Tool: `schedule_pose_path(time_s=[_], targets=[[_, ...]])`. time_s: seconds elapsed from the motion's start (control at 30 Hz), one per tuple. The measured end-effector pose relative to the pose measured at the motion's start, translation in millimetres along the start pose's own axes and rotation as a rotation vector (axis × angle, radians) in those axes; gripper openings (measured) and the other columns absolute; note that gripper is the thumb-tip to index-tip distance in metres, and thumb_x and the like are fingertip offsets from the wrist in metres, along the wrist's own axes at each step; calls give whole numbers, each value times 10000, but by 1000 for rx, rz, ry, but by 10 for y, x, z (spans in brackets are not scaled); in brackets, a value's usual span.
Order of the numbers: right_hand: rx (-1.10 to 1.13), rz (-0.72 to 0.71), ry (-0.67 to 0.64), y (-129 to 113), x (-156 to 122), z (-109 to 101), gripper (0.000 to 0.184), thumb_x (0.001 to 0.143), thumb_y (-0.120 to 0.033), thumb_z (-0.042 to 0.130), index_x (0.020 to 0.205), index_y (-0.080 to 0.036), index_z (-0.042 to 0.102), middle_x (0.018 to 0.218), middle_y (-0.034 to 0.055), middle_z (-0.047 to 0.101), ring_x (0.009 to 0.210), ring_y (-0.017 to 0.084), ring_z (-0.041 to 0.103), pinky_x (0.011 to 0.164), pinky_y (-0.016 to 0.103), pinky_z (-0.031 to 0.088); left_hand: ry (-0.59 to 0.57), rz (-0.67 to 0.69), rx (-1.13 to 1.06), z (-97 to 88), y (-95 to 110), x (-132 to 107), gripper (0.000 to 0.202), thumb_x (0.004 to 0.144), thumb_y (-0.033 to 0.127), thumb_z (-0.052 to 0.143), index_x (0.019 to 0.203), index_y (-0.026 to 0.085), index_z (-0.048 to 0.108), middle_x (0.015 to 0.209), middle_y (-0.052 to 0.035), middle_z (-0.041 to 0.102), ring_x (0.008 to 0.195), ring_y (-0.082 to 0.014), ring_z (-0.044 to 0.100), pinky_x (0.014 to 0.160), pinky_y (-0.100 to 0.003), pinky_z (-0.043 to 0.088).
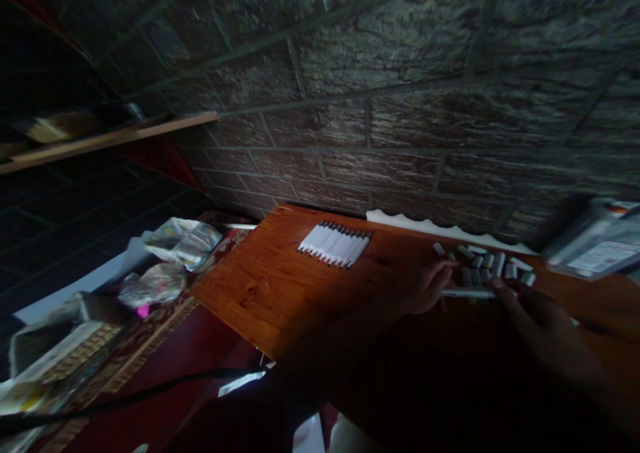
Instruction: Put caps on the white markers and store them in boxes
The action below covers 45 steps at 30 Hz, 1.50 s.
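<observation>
A slim white pen-like stick, likely a marker [467,294], lies level between my two hands at the right side of the wooden table. My left hand [430,288] has its fingers closed at the stick's left end. At the other end, the thumb and fingers of my right hand [537,316] pinch it. Just beyond them, several short whitish-grey caps or cylinders [477,276] lie loosely grouped on the wood. Farther left, several white markers [335,244] with dark ends lie side by side in a neat row. Dim light hides finger detail.
The wooden table [250,283] meets a block wall, with a wavy white strip [445,230] along it. A clear plastic container [597,240] stands at the right. Plastic-wrapped items [183,240] and a basket [75,350] are left. A dark cable [200,376] crosses below.
</observation>
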State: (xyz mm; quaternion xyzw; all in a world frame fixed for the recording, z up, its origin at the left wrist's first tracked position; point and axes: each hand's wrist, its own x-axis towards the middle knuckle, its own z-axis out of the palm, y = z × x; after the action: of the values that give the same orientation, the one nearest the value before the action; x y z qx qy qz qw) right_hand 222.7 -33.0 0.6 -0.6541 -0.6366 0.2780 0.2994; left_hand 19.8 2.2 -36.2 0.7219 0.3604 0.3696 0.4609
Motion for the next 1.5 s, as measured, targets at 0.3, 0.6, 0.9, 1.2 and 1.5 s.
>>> schedule_pose_path(time_s=[0.3, 0.6, 0.9, 1.2, 1.5], targets=[[-51, -248, -51, 156, 32, -85, 521, 763, -662, 494, 915, -198, 674, 897, 130, 721, 755, 262, 697, 642, 305, 526, -212, 172, 554, -42, 237, -110, 465, 995, 397, 313, 1400, 218, 456, 925, -91, 679, 819, -216, 657, 741, -295, 478], [-13, -227, -162, 199, 45, -40, 410, 762, -636, 560, 916, -281, 696, 948, 54, 710, 771, 192, 679, 711, 268, 535, 91, -23, 227, -57, 85, -47, 537, 1003, 461, 218, 1334, 160, 514, 914, -98, 683, 835, -187, 641, 811, -311, 480], [-44, -204, -228, 331, 49, 28, 407, 789, -599, 573, 1016, -300, 730, 1071, 55, 709, 909, 230, 689, 758, 288, 555, 277, -458, -633, -225, -43, 155, 518, 952, 408, 264, 1107, 85, 638, 764, -104, 679, 629, -163, 610, 651, -279, 471], [-167, -453, -235, -1, -106, 82, 430, 914, -500, 401, 1062, -253, 720, 922, 78, 722, 749, 179, 682, 647, 266, 542, -36, -458, -1182, -355, 26, 102, 443, 965, 426, 350, 1131, 146, 650, 1092, -122, 664, 843, -183, 641, 861, -380, 492], [-241, -634, -194, 207, -137, 240, 392, 882, -505, 440, 1036, -282, 723, 934, 88, 728, 784, 227, 701, 688, 351, 584, -297, -494, -1170, -438, 80, 70, 558, 968, 496, 252, 1218, 151, 612, 1071, -141, 654, 822, -194, 645, 904, -430, 451]])
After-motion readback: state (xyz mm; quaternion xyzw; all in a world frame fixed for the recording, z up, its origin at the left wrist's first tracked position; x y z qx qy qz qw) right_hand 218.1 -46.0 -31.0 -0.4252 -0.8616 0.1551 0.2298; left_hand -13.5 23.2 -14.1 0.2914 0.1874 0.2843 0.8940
